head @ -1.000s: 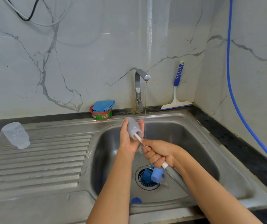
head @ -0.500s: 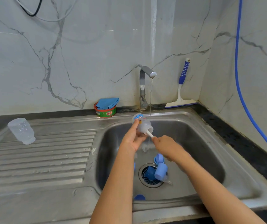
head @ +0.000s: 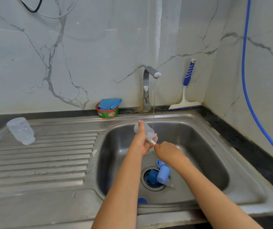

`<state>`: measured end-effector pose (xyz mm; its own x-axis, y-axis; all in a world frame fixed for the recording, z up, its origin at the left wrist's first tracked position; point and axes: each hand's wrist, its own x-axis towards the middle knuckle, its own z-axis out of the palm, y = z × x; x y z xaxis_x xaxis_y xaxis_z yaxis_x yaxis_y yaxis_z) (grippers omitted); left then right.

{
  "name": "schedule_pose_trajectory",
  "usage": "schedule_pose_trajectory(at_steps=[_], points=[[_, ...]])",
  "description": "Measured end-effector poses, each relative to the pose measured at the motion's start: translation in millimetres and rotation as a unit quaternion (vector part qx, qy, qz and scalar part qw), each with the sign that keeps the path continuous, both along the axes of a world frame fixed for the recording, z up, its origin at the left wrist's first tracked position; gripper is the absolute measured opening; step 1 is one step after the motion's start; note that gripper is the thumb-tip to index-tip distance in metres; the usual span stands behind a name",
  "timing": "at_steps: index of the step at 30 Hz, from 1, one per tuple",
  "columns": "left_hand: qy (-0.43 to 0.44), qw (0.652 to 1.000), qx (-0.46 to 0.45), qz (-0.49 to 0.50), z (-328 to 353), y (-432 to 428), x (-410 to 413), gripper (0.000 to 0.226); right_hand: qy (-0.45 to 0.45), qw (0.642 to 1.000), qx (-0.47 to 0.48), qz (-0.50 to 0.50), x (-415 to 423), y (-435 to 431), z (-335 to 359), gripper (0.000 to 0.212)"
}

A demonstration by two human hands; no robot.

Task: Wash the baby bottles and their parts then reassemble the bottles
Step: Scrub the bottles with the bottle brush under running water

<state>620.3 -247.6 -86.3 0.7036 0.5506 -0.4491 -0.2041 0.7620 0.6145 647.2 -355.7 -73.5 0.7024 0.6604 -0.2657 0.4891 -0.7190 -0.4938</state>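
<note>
- A small blue cap (head: 142, 200) lies in the basin, against the near wall of the sink (head: 182, 115).
- Over the drain (head: 150, 182) a light blue cover (head: 163, 175) lies on its side. A blue ring (head: 159, 162) is just behind it and a clear teat (head: 170, 184) just to its right.
- My right hand (head: 167, 152) is above the basin, fingers curled round the brush (head: 153, 142). Only its white stem shows, running from my hand into the bottle's mouth.
- My left hand (head: 140, 142) grips the clear bottle (head: 146, 131), thumb laid up along its side. The base tilts up and away from me, and the mouth points down toward my right hand.
- A thin stream of water (head: 154, 104) falls from the tap (head: 147, 86) just right of the bottle. I cannot tell whether it touches.
- A second clear bottle (head: 21, 130) stands mouth down and tilted on the ribbed drainboard (head: 49, 162), well to the left.
- At the back wall, a green and red soap tub (head: 107, 114) holds a blue cloth (head: 110, 103), and a squeegee (head: 186, 90) leans in the corner.
</note>
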Motion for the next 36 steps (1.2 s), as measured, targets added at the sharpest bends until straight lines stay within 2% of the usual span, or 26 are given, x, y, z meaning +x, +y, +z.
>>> schedule_pose_trajectory(at_steps=[3, 6, 8, 10, 13, 16, 18, 20, 24, 27, 29, 31, 33, 36], points=[[-0.053, 0.997, -0.043, 0.019, 0, 6, -5, 0.055, -0.043, 0.999, -0.010, 0.011, 0, 2, 0, 0.037], [-0.083, 0.995, -0.056, 0.019, -3, 11, -10, 0.050, 0.009, 1.000, 0.022, -0.009, 2, -1, 2, 0.040], [-0.078, 0.995, -0.057, 0.009, -3, 10, -12, 0.054, 0.076, 0.994, 0.058, -0.044, 3, -5, 5, 0.039], [-0.073, 0.996, -0.049, -0.007, -1, 9, -13, 0.060, 0.189, 0.976, 0.095, -0.059, 2, -7, 11, 0.038], [-0.098, 0.994, -0.049, -0.005, 2, 8, -15, 0.061, 0.392, 0.909, 0.133, -0.039, 2, -11, 19, 0.044], [-0.129, 0.990, -0.057, 0.001, 6, 8, -18, 0.070, 0.495, 0.858, 0.136, -0.020, 4, -13, 22, 0.046], [-0.138, 0.989, -0.055, -0.006, 6, 7, -18, 0.068, 0.491, 0.861, 0.128, -0.019, 4, -13, 21, 0.046], [-0.131, 0.990, -0.058, 0.002, 8, 5, -18, 0.062, 0.428, 0.897, 0.106, -0.021, 2, -13, 22, 0.046], [-0.093, 0.994, -0.043, 0.042, 6, 11, -14, 0.054, 0.168, 0.985, 0.042, -0.023, -2, -10, 16, 0.037], [-0.096, 0.994, -0.038, 0.047, 2, 7, -11, 0.051, -0.005, 1.000, 0.018, -0.018, 0, -4, 3, 0.041], [-0.101, 0.994, -0.015, 0.036, 5, 6, -12, 0.045, -0.049, 0.998, 0.031, -0.021, 2, -3, 2, 0.041], [-0.098, 0.995, 0.019, 0.025, 9, 6, -14, 0.045, -0.004, 0.998, 0.068, -0.017, 3, -5, 11, 0.039], [-0.081, 0.996, 0.033, 0.015, 9, 6, -16, 0.044, 0.138, 0.982, 0.124, -0.027, 3, -8, 16, 0.039], [-0.055, 0.998, 0.041, 0.007, 6, 3, -17, 0.048, 0.321, 0.936, 0.143, -0.018, 3, -10, 19, 0.042]])
